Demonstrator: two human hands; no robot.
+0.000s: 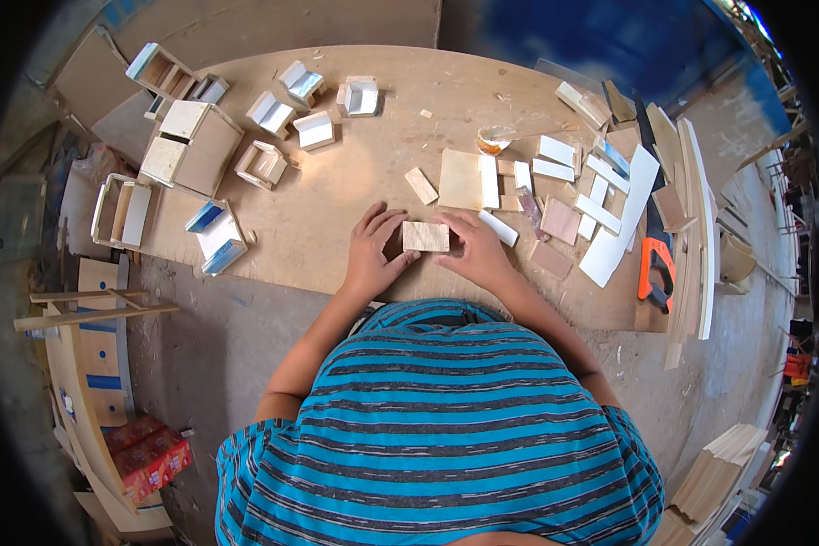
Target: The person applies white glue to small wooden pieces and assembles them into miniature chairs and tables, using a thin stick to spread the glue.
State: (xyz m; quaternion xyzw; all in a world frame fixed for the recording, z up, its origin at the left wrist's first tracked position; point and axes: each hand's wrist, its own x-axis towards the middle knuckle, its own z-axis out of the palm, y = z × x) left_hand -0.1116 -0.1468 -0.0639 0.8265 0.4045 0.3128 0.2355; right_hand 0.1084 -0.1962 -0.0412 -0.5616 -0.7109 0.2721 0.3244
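Observation:
At the plywood table's (318, 246) near edge, my left hand (373, 250) and my right hand (473, 253) grip a small pale wooden block (425, 237) from either end, fingers curled round it. A short white strip (499, 228) lies just beyond my right hand. A little farther up are a loose wooden rectangle (420, 186), a square board (460, 177) and pinkish flat pieces (560, 220). A bowl with a stick (493, 144) stands behind them.
Several miniature wooden furniture pieces (191, 150) stand at the left. White boards (619, 218), an orange-handled saw (655, 273) and long strips (701, 300) crowd the right end. A wooden frame (96, 364) and red packages (150, 455) are low at left.

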